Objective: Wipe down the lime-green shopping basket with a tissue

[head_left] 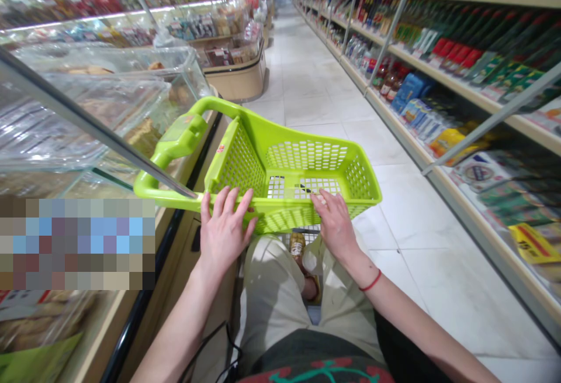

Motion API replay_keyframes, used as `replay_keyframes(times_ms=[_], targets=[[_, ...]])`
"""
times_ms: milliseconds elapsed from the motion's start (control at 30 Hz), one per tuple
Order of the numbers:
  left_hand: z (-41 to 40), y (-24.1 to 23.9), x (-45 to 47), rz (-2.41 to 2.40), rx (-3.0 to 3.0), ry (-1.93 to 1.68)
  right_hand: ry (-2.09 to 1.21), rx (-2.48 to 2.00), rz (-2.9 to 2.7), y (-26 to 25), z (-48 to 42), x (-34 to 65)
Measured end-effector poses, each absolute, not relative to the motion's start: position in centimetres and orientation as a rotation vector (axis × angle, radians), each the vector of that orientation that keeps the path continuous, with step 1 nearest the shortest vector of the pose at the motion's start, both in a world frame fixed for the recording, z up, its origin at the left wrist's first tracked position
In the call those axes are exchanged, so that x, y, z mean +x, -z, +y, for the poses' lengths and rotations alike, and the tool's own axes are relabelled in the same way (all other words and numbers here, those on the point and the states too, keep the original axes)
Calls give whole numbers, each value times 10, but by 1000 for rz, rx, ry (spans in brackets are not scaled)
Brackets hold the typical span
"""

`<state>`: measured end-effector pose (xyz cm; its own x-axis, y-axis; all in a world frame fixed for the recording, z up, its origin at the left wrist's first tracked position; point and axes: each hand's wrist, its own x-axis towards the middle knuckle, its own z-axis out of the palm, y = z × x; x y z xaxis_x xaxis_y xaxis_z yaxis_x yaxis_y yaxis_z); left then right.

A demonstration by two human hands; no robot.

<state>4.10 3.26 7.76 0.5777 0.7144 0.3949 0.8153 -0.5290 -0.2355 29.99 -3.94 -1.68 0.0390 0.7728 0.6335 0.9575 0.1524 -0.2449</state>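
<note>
A lime-green plastic shopping cart [307, 137] stands crosswise in front of my legs, its handle [177, 137] to the left. My left hand [224, 225] rests over the cart's near rim close to the handle end, fingers spread across the edge and thumb on the near side. Farther right along the same rim, my right hand [335, 222] has its fingers curled over the edge. No goods show inside the perforated basket, though the near wall hides part of its bottom. A grey metal pole [96, 120] slants down to the rim beside my left hand.
Glass-topped bakery cases [179, 88] line the left, with packaged goods on lit shelves [193, 20] behind. Stocked shelves [460, 61] run along the right, a yellow price tag [534, 242] low on them. A tiled aisle [307, 85] stretches ahead. My shoes show between my legs.
</note>
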Motion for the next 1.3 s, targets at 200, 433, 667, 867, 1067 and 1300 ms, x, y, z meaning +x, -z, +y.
replay_keyframes(times_ms=[200, 433, 667, 867, 1067, 1300], targets=[[31, -78, 41, -1228, -2421, 351, 236, -1498, -1816, 6, -21, 263], [32, -79, 42, -1231, -2422, 342, 254, -1555, -1833, -1, -19, 263], [33, -76, 41, -1239, -2422, 349, 337, -1708, -1765, 5, -34, 279], [33, -76, 41, -1265, -2457, 385, 238, -1606, -1787, 4, -21, 260], [32, -77, 42, -1281, -2471, 400, 154, -1507, -1870, -14, 0, 225], [34, -77, 38, -1269, -2496, 432, 115, -1505, -1857, -11, -9, 243]])
